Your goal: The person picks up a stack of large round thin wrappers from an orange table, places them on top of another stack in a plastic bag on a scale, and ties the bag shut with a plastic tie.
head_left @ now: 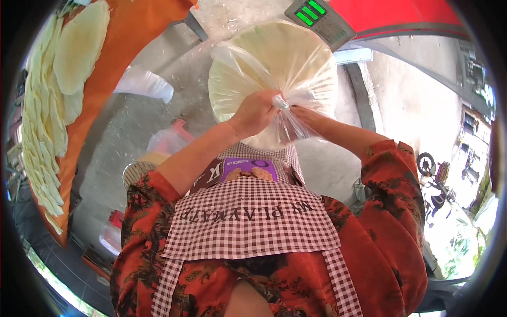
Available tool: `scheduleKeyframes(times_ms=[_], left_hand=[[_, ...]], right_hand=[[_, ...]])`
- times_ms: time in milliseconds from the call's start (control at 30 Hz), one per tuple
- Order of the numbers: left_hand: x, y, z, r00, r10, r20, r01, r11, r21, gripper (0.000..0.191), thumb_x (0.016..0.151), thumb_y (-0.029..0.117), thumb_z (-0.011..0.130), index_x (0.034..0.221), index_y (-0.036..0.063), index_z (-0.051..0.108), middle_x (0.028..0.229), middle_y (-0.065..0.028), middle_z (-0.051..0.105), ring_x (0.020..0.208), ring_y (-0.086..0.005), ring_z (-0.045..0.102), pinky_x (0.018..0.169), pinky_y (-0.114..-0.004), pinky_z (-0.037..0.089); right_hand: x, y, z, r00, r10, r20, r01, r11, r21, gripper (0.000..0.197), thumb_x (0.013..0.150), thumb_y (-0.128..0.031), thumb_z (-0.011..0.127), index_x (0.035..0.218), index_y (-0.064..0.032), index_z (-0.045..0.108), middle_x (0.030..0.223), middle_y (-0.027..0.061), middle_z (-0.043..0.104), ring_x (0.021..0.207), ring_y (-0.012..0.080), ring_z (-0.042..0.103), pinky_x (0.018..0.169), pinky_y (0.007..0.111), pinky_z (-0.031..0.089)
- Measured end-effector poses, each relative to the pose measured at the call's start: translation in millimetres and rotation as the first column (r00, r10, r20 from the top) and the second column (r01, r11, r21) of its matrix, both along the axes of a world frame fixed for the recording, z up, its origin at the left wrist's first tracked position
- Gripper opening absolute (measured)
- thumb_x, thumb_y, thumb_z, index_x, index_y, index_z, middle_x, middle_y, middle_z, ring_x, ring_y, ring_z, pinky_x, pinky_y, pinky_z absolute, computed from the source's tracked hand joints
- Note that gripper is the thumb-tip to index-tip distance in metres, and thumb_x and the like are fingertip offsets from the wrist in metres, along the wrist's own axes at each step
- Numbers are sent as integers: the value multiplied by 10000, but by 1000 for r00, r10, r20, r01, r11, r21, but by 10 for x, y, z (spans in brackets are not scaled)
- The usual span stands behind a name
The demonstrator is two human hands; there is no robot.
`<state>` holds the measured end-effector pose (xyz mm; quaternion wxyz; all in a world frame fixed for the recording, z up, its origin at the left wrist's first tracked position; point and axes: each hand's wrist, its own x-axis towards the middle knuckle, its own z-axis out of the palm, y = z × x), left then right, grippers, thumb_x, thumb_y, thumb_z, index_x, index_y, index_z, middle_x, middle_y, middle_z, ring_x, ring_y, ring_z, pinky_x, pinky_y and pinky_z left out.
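Observation:
A large clear plastic bag (277, 51), filled with pale, round, flat sheets, stands in front of my checked apron. Its neck is gathered and twisted into a knot between my hands. My left hand (255, 113) is closed on the gathered plastic at the left of the knot. On the right side, my right hand (303, 115) grips the plastic just below the knot, its fingers partly hidden by the film. Just behind the bag is a digital scale display (321, 21) with lit green digits.
Overlapping pale flat sheets (43, 111) lie on an orange-covered table (107, 51) at the left. A plastic bag (146, 84) hangs beside it. A red surface (396, 14) is at the upper right. A round wire-like basket (136, 172) is near my left elbow, and a motorcycle (435, 182) stands farther right.

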<state>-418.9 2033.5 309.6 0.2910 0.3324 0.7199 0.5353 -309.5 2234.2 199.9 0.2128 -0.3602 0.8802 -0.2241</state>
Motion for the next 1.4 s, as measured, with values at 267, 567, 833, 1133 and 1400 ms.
scheduleKeyframes(times_ms=[267,567,833,1133,1400], left_hand=[[45,122,-70,974,122,193,-133,990,43,124,862,51,470,750,8,503,657,-72,513,650,-173,507,654,-296,415],[52,140,-176,986,59,154,-59,998,-7,174,902,84,459,750,12,503,665,-57,499,652,-161,481,650,-293,398],[-8,188,-4,980,17,200,-18,1000,7,193,925,110,459,761,20,508,663,-35,488,647,-133,478,617,-277,389],[-11,223,-21,950,38,309,-77,991,114,254,940,169,498,724,47,546,647,16,496,618,-87,452,583,-248,371],[105,219,-60,958,117,262,-164,972,166,235,962,221,510,832,43,592,633,21,491,590,-65,459,517,-254,369]], right_hand=[[70,10,-106,997,56,-57,-60,996,-71,713,779,-318,685,1368,-30,405,1452,174,328,1387,271,261,1146,363,220],[11,145,962,991,-117,-69,132,948,290,627,822,-146,552,1409,-68,348,1468,172,291,1391,314,251,1132,402,242],[16,40,707,930,-348,118,255,843,473,541,800,-70,559,1334,-83,473,1111,160,634,1037,268,611,879,365,466],[-289,-134,1515,588,-696,411,538,716,444,382,806,-72,540,1181,-112,608,1109,115,645,943,259,640,789,377,492],[-437,-410,1371,454,-888,77,820,382,-426,364,853,-253,651,1053,43,580,999,174,630,978,311,593,834,374,484]])
